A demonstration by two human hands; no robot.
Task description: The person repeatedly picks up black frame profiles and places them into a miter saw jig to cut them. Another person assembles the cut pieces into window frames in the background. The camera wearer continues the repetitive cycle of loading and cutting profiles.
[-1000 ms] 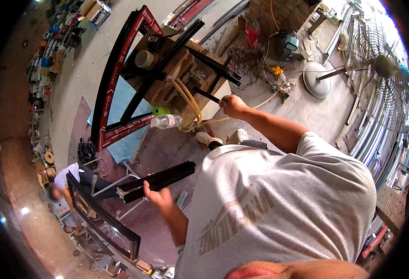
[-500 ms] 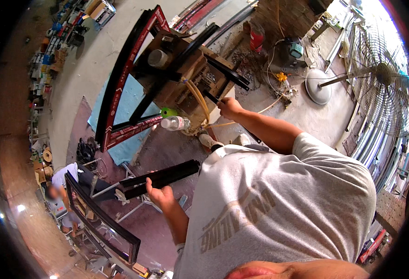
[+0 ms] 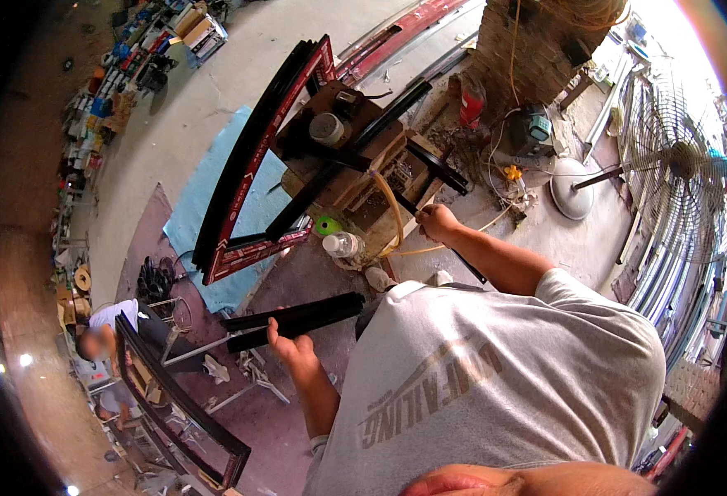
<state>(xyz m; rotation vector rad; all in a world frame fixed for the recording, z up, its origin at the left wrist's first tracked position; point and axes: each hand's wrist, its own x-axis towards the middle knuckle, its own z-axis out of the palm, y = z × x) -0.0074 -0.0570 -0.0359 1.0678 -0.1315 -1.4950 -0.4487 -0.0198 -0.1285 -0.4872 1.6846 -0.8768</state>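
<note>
My left hand [image 3: 295, 347] is closed from below around black frame bars [image 3: 326, 308], which lie side by side and stick out past the fingers at both ends. My right hand [image 3: 438, 223] is closed on a thin black strip [image 3: 469, 266] that slants past my body; its upper end reaches toward the small workbench [image 3: 365, 217]. On that bench lies a large black window frame [image 3: 252, 157] with red printed tape along its side. A clear plastic bottle [image 3: 343, 245] and a green round roll [image 3: 327, 225] are at the bench's near left corner.
A pedestal fan [image 3: 572, 188] stands to the right, before a stack of long metal profiles [image 3: 690, 273]. At lower left another black frame [image 3: 185, 405] stands near a person [image 3: 115, 322]. A blue sheet [image 3: 214, 194] covers floor on the left. A yellow hose [image 3: 394, 211] hangs off the bench.
My view has shifted, so the bench and frame appear further right and lower. Both hands keep their holds; the right one appears slightly further right and lower.
</note>
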